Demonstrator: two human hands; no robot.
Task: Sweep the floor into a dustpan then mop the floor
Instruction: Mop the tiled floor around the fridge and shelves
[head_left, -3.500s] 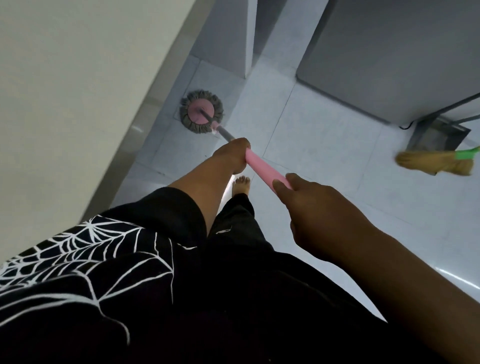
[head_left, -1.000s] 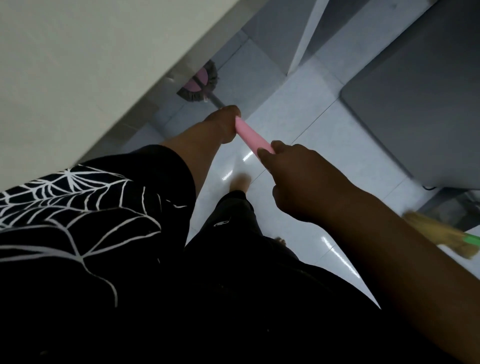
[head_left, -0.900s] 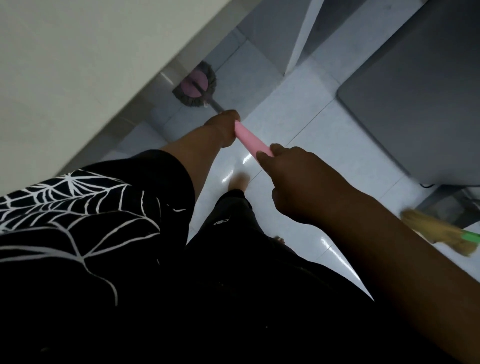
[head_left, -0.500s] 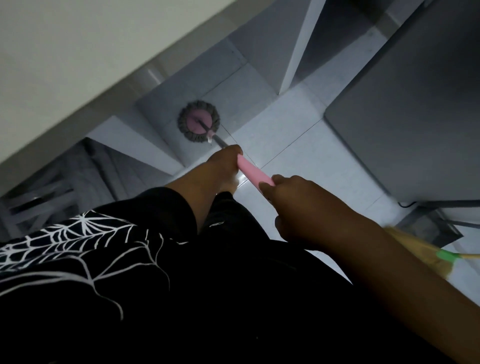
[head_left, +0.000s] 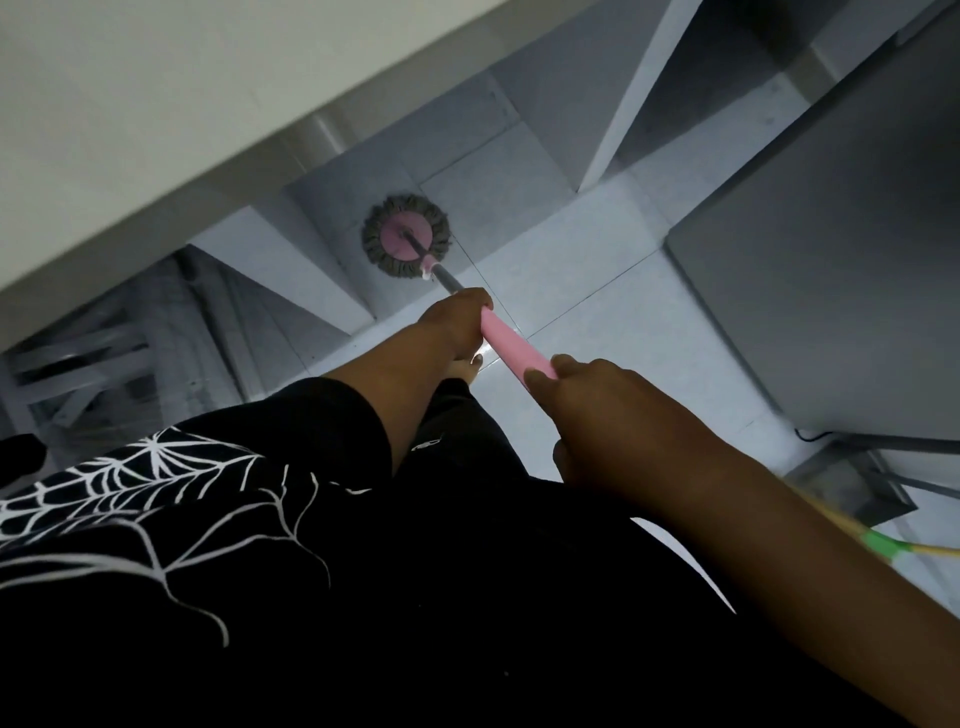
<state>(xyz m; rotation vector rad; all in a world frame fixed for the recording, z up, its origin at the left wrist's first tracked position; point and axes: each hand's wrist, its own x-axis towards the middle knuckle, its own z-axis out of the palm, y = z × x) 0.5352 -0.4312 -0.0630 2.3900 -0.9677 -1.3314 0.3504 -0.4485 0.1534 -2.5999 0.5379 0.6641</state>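
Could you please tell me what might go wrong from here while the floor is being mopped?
The bare foot stands on glossy tile right behind the mop head, so slipping on wet floor seems possible. The broom and dustpan lie near the right arm, where a backward step could trip over them.

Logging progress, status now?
Left hand, right hand both gripping pink mop handle. Mop head flat on floor tiles. Path clear.

Dim tiled room, seen from above

Pale glossy floor tiles (head_left: 597, 312) reflect faint light. A cream wall (head_left: 156, 93) fills the upper left edge; a grey cabinet (head_left: 831, 291) stands at the right, a white pillar (head_left: 639, 93) behind.
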